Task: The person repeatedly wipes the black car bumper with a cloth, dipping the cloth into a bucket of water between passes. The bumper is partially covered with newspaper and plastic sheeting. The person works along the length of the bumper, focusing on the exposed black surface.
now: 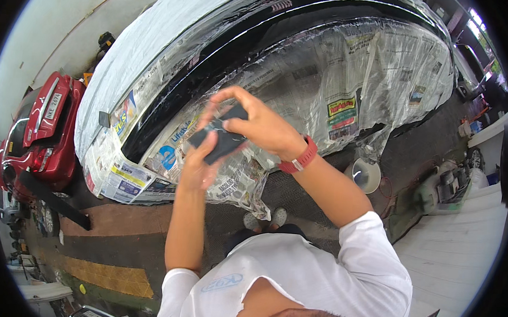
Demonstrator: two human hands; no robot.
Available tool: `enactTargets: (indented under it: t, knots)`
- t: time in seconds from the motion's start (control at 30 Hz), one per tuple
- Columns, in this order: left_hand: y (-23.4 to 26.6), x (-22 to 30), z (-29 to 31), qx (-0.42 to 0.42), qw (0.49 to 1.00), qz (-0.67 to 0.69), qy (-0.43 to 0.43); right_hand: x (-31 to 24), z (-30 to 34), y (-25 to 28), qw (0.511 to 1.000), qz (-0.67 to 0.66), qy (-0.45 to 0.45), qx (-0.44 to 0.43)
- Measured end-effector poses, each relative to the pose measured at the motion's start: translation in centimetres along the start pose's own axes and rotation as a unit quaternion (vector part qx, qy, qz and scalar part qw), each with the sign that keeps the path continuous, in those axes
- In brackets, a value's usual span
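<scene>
Both my hands hold a dark grey flat sheet [225, 147] that looks like sandpaper, with pale smears on it. My left hand [194, 166] grips its near left edge, thumb on top. From the right, my right hand [265, 128] pinches it with the thumb pressed on its face and the forefinger curved above. Motion blurs the fingertips a little. Just beyond the hands stands a car body masked with newspaper [319, 87] and clear plastic film. Between the coverings runs a bare glossy black strip [180, 90].
A small dark block [104, 119] rests on the masked car's left side. A white bucket [366, 175] stands on the floor at my right. Far left is a red car [54, 127], with a black bar [54, 199] nearby. Clutter lines the right wall.
</scene>
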State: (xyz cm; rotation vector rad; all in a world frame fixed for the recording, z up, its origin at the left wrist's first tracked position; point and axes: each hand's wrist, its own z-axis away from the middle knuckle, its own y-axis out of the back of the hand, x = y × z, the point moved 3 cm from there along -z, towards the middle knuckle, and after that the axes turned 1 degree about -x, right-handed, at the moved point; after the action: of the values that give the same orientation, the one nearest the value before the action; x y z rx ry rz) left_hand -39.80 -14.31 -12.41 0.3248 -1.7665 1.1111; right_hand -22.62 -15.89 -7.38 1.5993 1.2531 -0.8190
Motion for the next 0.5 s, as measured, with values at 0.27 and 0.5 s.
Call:
enactTargets:
  t: [0.27, 0.5]
  knots:
    - [-6.1, 3.4, -10.0, -0.028, 0.800, -0.517, -0.304, 11.1, 12.8, 13.5, 0.915, -0.062, -0.123, 0.380]
    - [0.4, 4.3, -18.4, -0.297, 0.359, -0.818, -0.337, 41.5, 64.5, 10.9, 0.630, 0.381, -0.656, 0.168]
